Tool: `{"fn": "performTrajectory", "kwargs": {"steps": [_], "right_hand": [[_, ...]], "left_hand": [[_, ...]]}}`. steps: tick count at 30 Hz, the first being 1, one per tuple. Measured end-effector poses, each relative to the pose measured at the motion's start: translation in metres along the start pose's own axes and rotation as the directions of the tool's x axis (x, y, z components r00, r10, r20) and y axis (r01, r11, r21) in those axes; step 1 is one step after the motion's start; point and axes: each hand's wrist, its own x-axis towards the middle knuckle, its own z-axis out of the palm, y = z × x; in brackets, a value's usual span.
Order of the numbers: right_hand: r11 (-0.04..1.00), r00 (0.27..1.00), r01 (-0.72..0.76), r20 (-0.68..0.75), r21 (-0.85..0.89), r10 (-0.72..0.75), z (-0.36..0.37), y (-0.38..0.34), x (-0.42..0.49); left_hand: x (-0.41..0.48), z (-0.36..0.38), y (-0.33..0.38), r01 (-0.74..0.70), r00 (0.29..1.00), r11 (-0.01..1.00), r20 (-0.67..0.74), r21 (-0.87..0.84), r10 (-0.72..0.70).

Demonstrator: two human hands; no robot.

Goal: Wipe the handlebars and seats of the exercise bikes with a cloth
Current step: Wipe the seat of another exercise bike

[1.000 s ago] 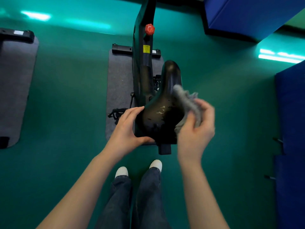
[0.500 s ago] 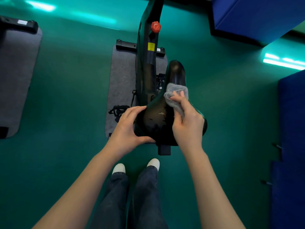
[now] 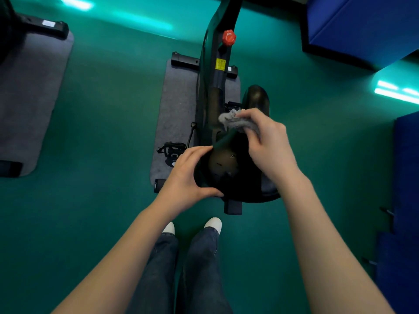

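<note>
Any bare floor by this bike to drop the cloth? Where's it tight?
Bare green floor between the left grey mat and the bike's mat, and between the seat and the blue pads at right. Crowded: the seat, left hand gripping its rear edge, right hand holding the cloth on it; pedal near the left hand.

black seat [image 3: 229, 164], grey cloth [image 3: 238, 123] pressed on it

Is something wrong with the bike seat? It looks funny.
The black seat has a few small pale nicks on top, between the left hand gripping its edge and the right hand pressing the grey cloth. They look like scuffs or tears; it's too dark to be sure.
</note>
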Motion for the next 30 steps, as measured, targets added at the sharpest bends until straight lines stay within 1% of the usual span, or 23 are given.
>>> {"fn": "performTrajectory", "kwargs": {"steps": [2, 3, 6, 9, 11, 14, 16, 18, 19, 21, 22, 24, 25, 26, 27, 28, 30], "right_hand": [[0.991, 0.988, 0.060, 0.151, -0.117, -0.042, 0.008, 0.000, 0.003], [0.984, 0.977, 0.101, 0.200, -0.146, -0.071, 0.012, -0.002, 0.000], [0.977, 0.961, 0.161, 0.247, -0.138, -0.124, 0.021, -0.007, -0.010], [0.986, 0.959, 0.156, 0.248, -0.065, -0.136, 0.021, -0.008, -0.020], [0.984, 0.951, 0.179, 0.257, -0.006, -0.172, 0.018, -0.008, -0.030], [0.970, 0.932, 0.219, 0.271, 0.109, -0.241, 0.013, -0.005, -0.049], [0.956, 0.919, 0.215, 0.289, 0.200, -0.267, 0.009, -0.001, -0.059], [0.937, 0.900, 0.178, 0.335, 0.302, -0.279, 0.001, 0.003, -0.066], [0.926, 0.894, 0.137, 0.359, 0.352, -0.269, -0.004, 0.003, -0.064], [0.909, 0.904, 0.049, 0.368, 0.414, -0.216, -0.014, 0.003, -0.051], [0.905, 0.920, 0.036, 0.339, 0.424, -0.195, -0.018, 0.003, -0.040], [0.917, 0.950, 0.098, 0.238, 0.385, -0.202, -0.021, 0.005, -0.013], [0.930, 0.950, 0.151, 0.211, 0.336, -0.231, -0.019, 0.005, 0.002], [0.942, 0.938, 0.200, 0.224, 0.271, -0.264, -0.016, 0.004, 0.017], [0.952, 0.914, 0.239, 0.287, 0.190, -0.287, -0.011, 0.003, 0.030], [0.955, 0.872, 0.276, 0.392, 0.103, -0.294, -0.005, 0.002, 0.041], [0.920, 0.731, 0.390, 0.624, -0.049, -0.276, 0.012, -0.001, 0.054]], "left_hand": [[-0.002, 0.001, -0.001, 0.027, 0.999, 1.000, -0.023, -0.007, -0.028], [-0.003, 0.002, -0.002, 0.041, 0.999, 0.999, -0.034, -0.015, -0.041], [-0.008, 0.006, -0.004, 0.071, 0.995, 0.997, -0.061, -0.041, -0.074], [-0.011, 0.006, -0.007, 0.095, 0.991, 0.993, -0.083, -0.064, -0.100], [-0.012, 0.004, -0.009, 0.100, 0.991, 0.993, -0.077, -0.066, -0.105], [-0.014, 0.002, -0.008, 0.091, 0.994, 0.992, -0.059, -0.083, -0.096], [-0.015, 0.003, -0.007, 0.092, 0.993, 0.992, -0.060, -0.089, -0.098], [-0.016, 0.006, -0.006, 0.106, 0.991, 0.990, -0.073, -0.091, -0.113], [-0.017, 0.008, -0.005, 0.115, 0.989, 0.988, -0.081, -0.101, -0.124], [-0.017, 0.013, -0.004, 0.135, 0.984, 0.982, -0.095, -0.132, -0.148], [-0.017, 0.016, -0.004, 0.142, 0.982, 0.980, -0.107, -0.141, -0.157], [-0.019, 0.022, -0.004, 0.165, 0.973, 0.974, -0.139, -0.156, -0.187], [-0.022, 0.024, -0.004, 0.188, 0.964, 0.966, -0.155, -0.176, -0.216], [-0.024, 0.027, -0.004, 0.213, 0.954, 0.956, -0.167, -0.203, -0.248], [-0.026, 0.031, -0.004, 0.233, 0.945, 0.945, -0.175, -0.230, -0.276], [-0.028, 0.037, -0.004, 0.247, 0.937, 0.936, -0.184, -0.252, -0.297], [-0.030, 0.047, -0.001, 0.264, 0.922, 0.923, -0.207, -0.282, -0.327]]}}
